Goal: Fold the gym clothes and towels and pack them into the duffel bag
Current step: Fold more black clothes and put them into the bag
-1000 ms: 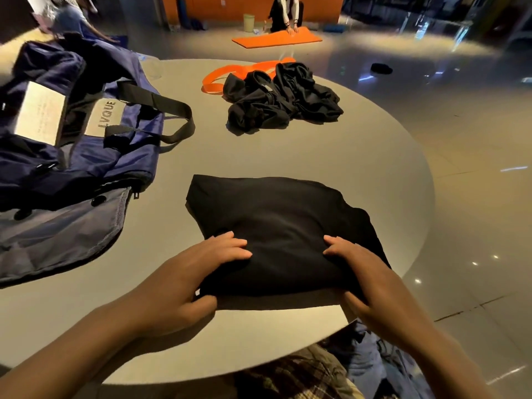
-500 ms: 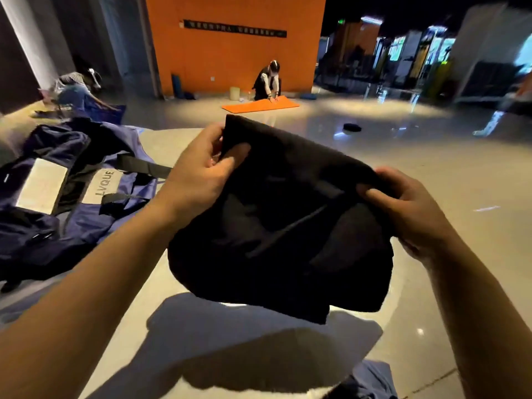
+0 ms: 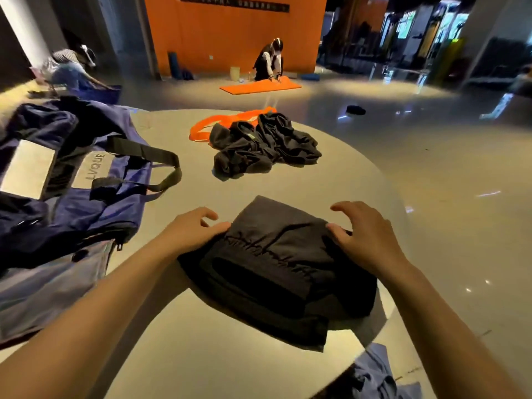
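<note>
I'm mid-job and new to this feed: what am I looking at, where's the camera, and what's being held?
There is no machine. A person wears the camera on their head, looking down at their own two hands. On the round table lies a folded black garment; the left hand and the right hand grip its sides. The blue duffel bag sits open to the left. Farther back lies an unfolded black pile on an orange strap.
</note>
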Demonstrator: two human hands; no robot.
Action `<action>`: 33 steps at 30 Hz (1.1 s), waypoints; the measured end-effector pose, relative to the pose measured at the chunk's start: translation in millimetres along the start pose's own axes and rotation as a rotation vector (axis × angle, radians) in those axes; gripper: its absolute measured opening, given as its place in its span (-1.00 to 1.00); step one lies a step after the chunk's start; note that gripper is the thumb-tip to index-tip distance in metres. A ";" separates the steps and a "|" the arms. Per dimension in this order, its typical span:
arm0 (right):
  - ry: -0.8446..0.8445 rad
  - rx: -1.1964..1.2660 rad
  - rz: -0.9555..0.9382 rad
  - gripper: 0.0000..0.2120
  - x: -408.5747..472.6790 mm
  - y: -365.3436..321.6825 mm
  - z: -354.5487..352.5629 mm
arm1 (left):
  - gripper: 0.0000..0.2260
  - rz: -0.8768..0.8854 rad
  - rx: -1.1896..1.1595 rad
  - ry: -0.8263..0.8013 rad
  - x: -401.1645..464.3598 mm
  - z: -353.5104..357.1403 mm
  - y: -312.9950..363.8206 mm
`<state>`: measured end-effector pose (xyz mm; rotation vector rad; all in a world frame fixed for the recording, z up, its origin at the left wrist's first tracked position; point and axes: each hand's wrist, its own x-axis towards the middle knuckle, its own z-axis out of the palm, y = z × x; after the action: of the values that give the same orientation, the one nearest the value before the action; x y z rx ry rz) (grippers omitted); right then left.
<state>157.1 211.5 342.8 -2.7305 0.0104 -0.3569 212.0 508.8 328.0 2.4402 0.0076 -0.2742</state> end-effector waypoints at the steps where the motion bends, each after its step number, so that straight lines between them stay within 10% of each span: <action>1: -0.011 0.071 -0.066 -0.63 -5.8 -13.6 -5.1 | -0.52 -0.014 0.026 -0.038 -2.3 -5.3 -3.5; 7: -0.358 -0.122 -0.092 -0.40 -41.7 -60.9 36.0 | -0.77 0.038 0.106 -0.083 -7.7 -18.3 -8.9; 15: -0.135 0.568 0.113 -0.36 -28.1 -82.1 51.6 | -0.90 0.652 0.499 0.700 -28.3 -7.9 74.4; 21: 0.112 1.155 0.377 -0.72 -53.4 -32.6 11.7 | -0.78 1.225 0.594 0.784 -76.6 62.2 80.1; 28: 0.347 0.564 0.167 -0.66 -57.1 1.9 -7.8 | -0.72 1.356 0.681 0.642 -91.3 102.5 49.9; 33: 0.128 0.376 -0.132 -0.59 -27.5 -29.5 7.3 | -0.74 1.329 0.718 0.492 -101.7 97.7 46.8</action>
<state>131.1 243.1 340.6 -2.3393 -0.1851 -0.5135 97.1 417.7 304.2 2.4862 -1.6250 1.0479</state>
